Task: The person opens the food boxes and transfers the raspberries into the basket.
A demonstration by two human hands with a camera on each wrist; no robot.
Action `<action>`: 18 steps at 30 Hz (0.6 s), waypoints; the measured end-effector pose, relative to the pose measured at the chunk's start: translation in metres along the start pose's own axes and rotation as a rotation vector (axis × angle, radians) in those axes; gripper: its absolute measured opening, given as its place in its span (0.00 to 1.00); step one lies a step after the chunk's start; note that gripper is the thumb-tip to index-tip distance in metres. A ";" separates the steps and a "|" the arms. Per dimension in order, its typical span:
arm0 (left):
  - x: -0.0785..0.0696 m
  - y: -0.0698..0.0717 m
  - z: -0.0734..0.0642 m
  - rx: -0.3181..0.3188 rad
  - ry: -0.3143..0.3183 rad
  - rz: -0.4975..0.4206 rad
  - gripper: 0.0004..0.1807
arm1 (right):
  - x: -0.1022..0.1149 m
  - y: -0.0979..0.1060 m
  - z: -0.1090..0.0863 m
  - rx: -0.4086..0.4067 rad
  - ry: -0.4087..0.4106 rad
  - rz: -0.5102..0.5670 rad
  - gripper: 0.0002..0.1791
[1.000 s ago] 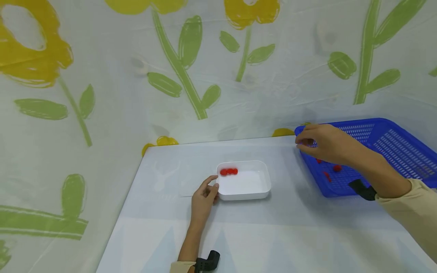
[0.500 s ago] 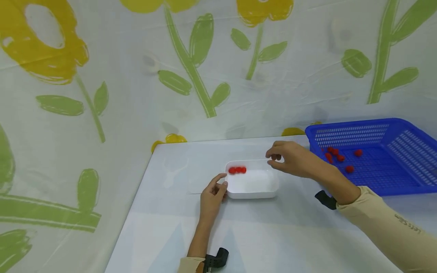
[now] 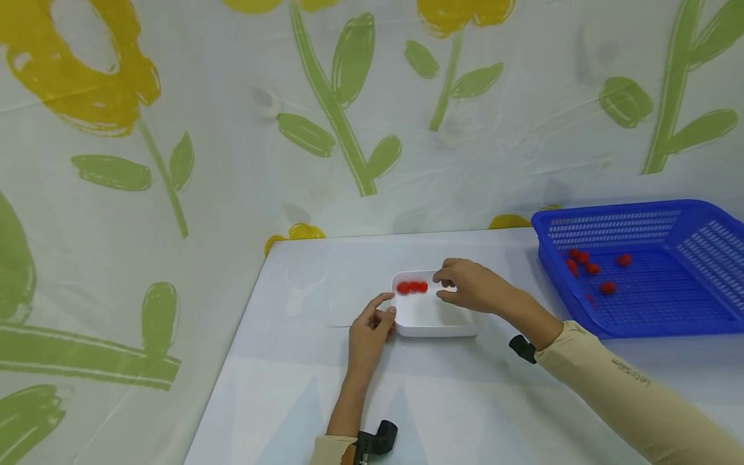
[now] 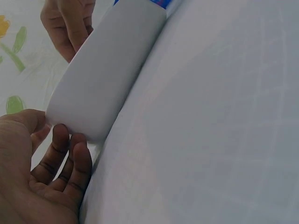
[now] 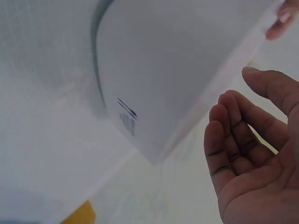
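A shallow white tray [image 3: 436,331] with rounded corners stands on the table. Small red berry-like pieces [image 3: 412,287] lie in a short row at its far left corner. My left hand [image 3: 367,336] grips the tray's left end, its fingertips against the wall and rim, as the left wrist view also shows. Over the right part of the tray hangs my right hand [image 3: 473,287], fingers loosely bent. In the right wrist view its thumb [image 5: 268,86] and fingertips stand apart, and nothing shows between them. The tray's right rim is partly hidden behind this hand.
A blue slotted basket [image 3: 686,290] stands at the right, with several red pieces [image 3: 591,268] mostly on its left side. A faint clear flat sheet [image 3: 343,303] lies left of the tray. Behind the table [image 3: 453,394] hangs a flower-printed cloth [image 3: 244,194].
My right hand has moved left from the basket's rim to above the tray. The left hand has stayed at the tray's left end. The view has shifted slightly left.
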State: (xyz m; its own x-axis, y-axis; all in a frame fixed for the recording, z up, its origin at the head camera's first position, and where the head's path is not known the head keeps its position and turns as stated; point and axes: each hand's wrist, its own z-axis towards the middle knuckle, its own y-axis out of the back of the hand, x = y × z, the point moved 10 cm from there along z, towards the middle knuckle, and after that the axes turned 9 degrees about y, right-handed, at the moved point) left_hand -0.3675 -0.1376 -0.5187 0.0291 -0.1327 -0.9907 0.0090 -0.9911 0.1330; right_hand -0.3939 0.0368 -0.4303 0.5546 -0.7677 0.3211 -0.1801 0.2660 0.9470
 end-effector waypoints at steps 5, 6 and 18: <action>0.001 0.001 0.000 -0.004 0.016 -0.004 0.16 | -0.006 -0.015 0.009 0.019 -0.026 -0.007 0.20; 0.001 0.001 0.000 -0.005 0.015 -0.001 0.16 | -0.007 -0.017 0.010 0.022 -0.031 -0.016 0.21; -0.001 0.000 0.000 -0.006 0.011 0.004 0.14 | -0.008 -0.032 0.025 -0.001 -0.029 -0.131 0.19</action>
State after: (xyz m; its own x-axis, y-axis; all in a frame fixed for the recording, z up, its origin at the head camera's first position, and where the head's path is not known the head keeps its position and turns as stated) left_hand -0.3678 -0.1375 -0.5176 0.0400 -0.1370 -0.9898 0.0151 -0.9904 0.1377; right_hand -0.4130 0.0200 -0.4629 0.5499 -0.8123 0.1945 -0.1069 0.1625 0.9809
